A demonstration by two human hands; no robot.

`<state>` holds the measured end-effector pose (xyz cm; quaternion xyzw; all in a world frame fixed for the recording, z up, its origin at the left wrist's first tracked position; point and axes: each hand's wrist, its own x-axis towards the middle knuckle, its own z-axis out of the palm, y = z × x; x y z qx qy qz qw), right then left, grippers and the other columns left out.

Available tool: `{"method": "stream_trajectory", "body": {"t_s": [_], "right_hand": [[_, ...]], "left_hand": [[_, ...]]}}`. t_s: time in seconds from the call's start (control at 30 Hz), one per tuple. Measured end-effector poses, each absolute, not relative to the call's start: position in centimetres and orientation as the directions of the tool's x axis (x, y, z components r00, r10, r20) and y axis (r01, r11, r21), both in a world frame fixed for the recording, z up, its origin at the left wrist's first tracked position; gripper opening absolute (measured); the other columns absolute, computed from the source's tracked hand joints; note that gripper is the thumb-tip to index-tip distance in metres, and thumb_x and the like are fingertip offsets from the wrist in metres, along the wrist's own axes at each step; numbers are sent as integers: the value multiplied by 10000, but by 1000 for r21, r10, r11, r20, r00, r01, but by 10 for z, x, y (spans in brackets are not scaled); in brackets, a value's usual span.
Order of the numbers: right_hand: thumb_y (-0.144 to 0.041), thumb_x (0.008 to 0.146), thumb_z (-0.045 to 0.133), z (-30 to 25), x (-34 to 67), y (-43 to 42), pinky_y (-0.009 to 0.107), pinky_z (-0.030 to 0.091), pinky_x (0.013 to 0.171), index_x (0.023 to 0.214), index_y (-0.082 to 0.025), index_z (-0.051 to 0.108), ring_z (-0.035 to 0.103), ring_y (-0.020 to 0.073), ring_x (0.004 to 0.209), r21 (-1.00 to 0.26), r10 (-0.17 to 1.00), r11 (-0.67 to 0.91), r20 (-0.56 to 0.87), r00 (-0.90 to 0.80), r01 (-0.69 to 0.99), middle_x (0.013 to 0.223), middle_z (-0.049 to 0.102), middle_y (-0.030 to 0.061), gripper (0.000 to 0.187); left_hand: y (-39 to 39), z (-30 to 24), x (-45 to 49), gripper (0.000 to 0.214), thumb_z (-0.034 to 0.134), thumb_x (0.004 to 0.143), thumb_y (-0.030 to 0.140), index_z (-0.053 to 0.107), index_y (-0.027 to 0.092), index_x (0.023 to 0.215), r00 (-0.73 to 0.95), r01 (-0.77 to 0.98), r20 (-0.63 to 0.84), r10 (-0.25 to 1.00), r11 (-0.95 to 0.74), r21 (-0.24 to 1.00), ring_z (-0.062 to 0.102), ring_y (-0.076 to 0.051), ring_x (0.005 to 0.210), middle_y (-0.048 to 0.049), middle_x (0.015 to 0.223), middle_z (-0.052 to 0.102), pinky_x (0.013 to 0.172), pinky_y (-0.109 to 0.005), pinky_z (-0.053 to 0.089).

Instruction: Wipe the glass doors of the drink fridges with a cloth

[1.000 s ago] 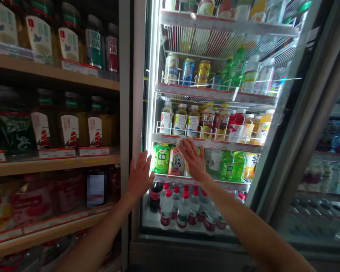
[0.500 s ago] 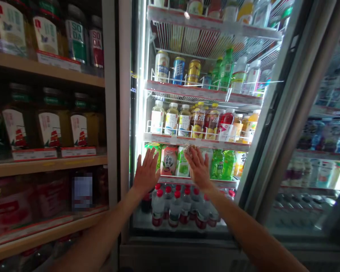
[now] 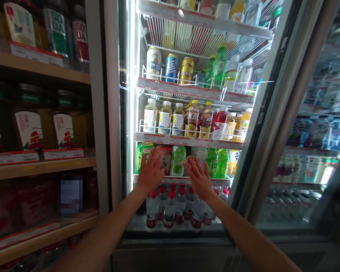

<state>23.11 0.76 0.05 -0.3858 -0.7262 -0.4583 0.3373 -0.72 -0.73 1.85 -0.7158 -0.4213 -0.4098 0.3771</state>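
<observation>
Both hands reach forward toward a lit drinks fridge, whose glass door seems to lie between them and the bottles. My left hand is open, palm forward and fingers stretched upward, in front of a green drink bottle and a red-labelled one. To its right, my right hand leans with bent fingers over a small pale crumpled cloth, mostly hidden beneath them. A light-green bottle shows between the hands. Touch with the glass cannot be made out for certain.
Wooden shelves with large bottles stand close on the left. Inside the fridge are a row of cans, several tea bottles and red-capped bottles at the bottom. A metal door frame and another fridge are on the right.
The view has shifted slightly to the right. Against the shelves, my left hand has moved right, now covering part of the red-labelled bottle. My right hand sits slightly lower and farther right.
</observation>
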Motion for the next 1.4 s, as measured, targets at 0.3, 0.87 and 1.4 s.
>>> {"method": "stream_trajectory", "body": {"t_s": [0.3,0.87,1.4], "right_hand": [[-101,833,444,15,259,8,501,139,1127,1418,-281,322,158,240,1425,211,225,216,939,-259,953,1525,259,75,624],[-123,876,403,12,323,14,523,213,1105,1410,-313,321,249,232,1399,124,200,160,968,-155,979,1503,305,88,573],[-187,922,294,112,355,46,547,318,1063,1445,-208,265,297,258,1371,-214,-162,201,955,248,956,1461,353,150,524]], "left_hand": [[1,30,19,678,478,825,236,207,125,1436,331,888,904,270,-412,-203,148,-249,1414,-167,1482,288,1150,-495,105],[16,54,49,615,485,832,255,293,130,1403,366,864,908,203,-437,-251,174,-238,1408,-162,1467,325,1152,-466,70],[33,98,39,640,449,885,299,178,183,1453,361,841,933,8,-435,-321,238,-202,1390,-133,1426,407,1158,-436,105]]}}
